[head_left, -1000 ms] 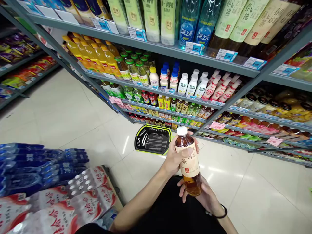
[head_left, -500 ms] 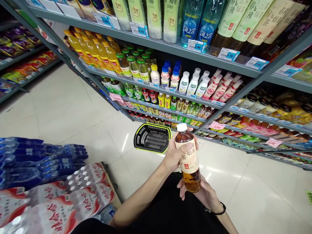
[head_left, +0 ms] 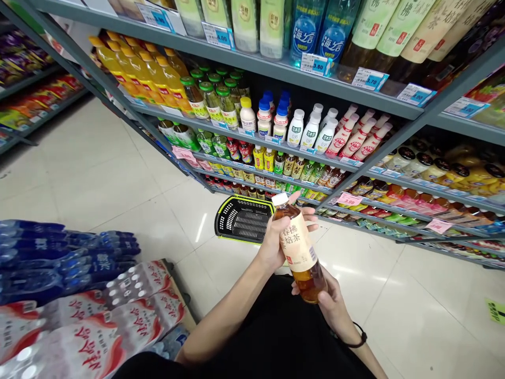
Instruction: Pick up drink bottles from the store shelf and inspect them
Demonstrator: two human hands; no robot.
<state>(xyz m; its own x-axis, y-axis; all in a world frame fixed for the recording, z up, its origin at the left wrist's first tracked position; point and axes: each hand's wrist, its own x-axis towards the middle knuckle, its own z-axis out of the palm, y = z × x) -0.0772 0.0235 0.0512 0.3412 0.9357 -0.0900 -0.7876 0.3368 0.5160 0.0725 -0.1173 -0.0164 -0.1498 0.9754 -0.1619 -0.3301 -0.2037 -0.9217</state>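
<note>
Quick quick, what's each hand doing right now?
Left hand: holding the brown drink bottle by its upper part, some fingertips sticking out past its far side.
Right hand: holding the same bottle near its bottom.

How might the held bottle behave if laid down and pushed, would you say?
The bottle would probably roll, being round-bodied. Amber liquid shows below its label, so it may feel fairly heavy. Its smooth, shiny lower part could be slippery.

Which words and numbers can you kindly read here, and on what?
"春拂": held bottle
"焙茶": held bottle
"海之言": blue bottles
"低糖": green packages
"豆本豆": white bottles
"娃哈哈": red-lettered packs
"4.00": blue tag
"3.80": next tag
"3.70": third tag
Other text: too small, blurred or cut off.
</note>
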